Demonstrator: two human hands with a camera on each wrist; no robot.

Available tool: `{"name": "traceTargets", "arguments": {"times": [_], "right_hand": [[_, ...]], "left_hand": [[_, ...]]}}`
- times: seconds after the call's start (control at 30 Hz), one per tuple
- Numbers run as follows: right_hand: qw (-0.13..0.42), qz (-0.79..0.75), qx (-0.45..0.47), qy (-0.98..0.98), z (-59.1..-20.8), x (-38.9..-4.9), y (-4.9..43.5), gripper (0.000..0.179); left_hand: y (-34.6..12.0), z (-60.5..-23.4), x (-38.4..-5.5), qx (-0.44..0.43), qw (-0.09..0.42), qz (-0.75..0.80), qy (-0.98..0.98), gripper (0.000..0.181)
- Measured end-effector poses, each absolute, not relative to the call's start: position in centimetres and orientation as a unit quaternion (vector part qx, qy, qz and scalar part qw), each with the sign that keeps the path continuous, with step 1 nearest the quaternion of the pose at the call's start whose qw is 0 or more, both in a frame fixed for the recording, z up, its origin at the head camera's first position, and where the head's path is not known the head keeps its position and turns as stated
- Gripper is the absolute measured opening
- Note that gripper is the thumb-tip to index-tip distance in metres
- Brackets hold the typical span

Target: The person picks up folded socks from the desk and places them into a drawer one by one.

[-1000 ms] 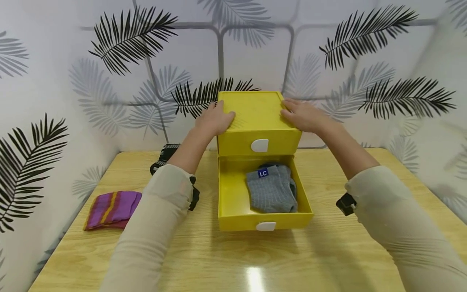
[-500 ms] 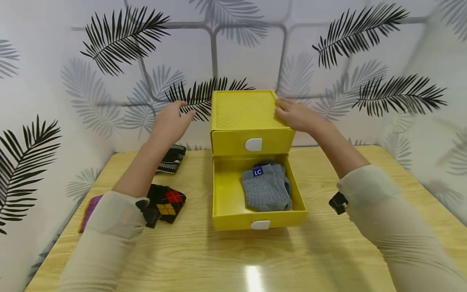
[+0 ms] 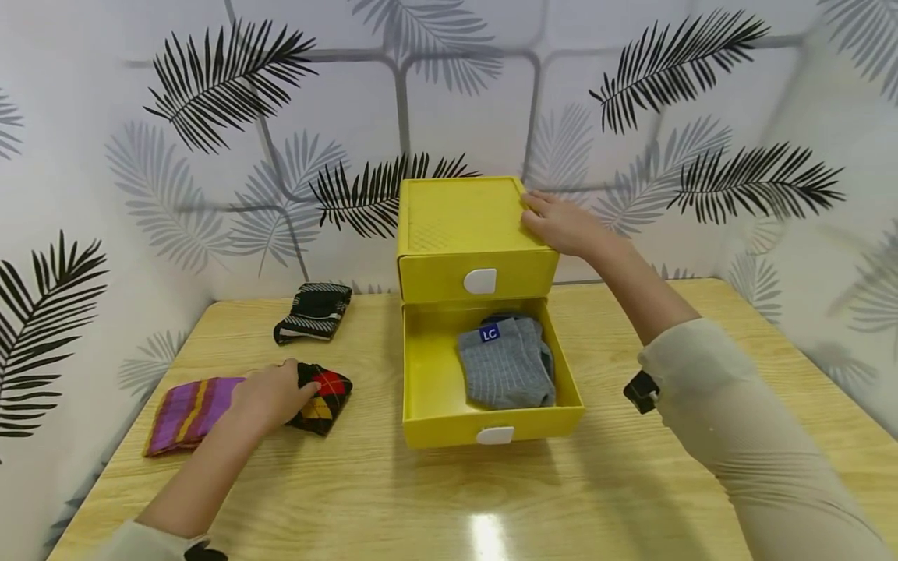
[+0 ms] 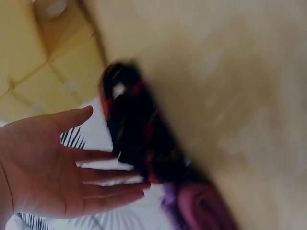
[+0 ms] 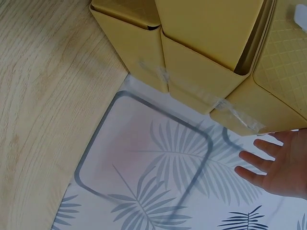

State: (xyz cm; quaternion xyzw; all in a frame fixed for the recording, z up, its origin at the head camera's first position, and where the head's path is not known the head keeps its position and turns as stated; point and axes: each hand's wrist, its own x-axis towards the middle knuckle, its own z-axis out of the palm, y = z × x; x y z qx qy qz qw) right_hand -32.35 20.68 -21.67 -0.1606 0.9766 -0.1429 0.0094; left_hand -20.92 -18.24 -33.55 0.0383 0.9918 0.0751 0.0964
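My left hand (image 3: 269,396) is low over the table at the left, fingers stretched out and thumb apart. Its fingertips come right up to a folded pair of black socks (image 3: 324,409) with red and yellow diamonds, which the hand partly covers in the head view. In the left wrist view the socks (image 4: 134,124) are blurred beyond the spread fingers. My right hand (image 3: 561,226) rests at the top right edge of a yellow two-drawer box (image 3: 466,214), its fingers mostly straight. The lower drawer (image 3: 435,366) is pulled out and holds folded grey socks (image 3: 505,366) with a blue label.
Purple striped folded socks (image 3: 192,413) lie left of my left hand. Farther back is a black and white folded pair (image 3: 316,310). The upper drawer (image 3: 435,279) is closed. A leaf-patterned wall covering (image 3: 491,101) stands behind the wooden table (image 3: 365,499).
My left hand has left the box top, swung left, and come down to the diamond-patterned socks. The right hand stays at the box's right edge.
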Motion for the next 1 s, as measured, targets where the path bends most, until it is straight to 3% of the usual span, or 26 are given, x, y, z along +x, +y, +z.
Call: {"name": "traceTargets", "arguments": {"times": [0.17, 0.43, 0.6, 0.7, 0.8, 1.0], "right_hand": [[0.011, -0.146, -0.162, 0.976, -21.7, -32.3, 20.7, 0.057], [0.009, -0.144, -0.165, 0.976, -21.7, -32.2, 20.6, 0.056], [0.010, -0.139, -0.163, 0.977, -21.7, -32.3, 20.7, 0.056], [0.013, -0.141, -0.162, 0.977, -21.7, -32.3, 20.6, 0.056], [0.014, -0.146, -0.163, 0.976, -21.7, -32.2, 20.6, 0.056], [0.014, -0.155, -0.164, 0.974, -21.6, -32.1, 20.7, 0.056]], "left_hand": [[-17.4, -35.7, -20.7, 0.053, 0.084, 0.063, 0.993, 0.068], [-18.0, -36.1, -23.3, 0.274, 0.109, 0.120, 0.948, 0.064], [-18.5, -36.1, -24.9, 0.347, 0.114, 0.153, 0.918, 0.063], [-18.2, -36.1, -24.9, 0.324, 0.087, 0.173, 0.926, 0.063], [-17.6, -36.1, -24.2, 0.240, 0.060, 0.209, 0.946, 0.058], [-16.4, -36.2, -22.9, 0.069, 0.081, 0.272, 0.956, 0.041]]}}
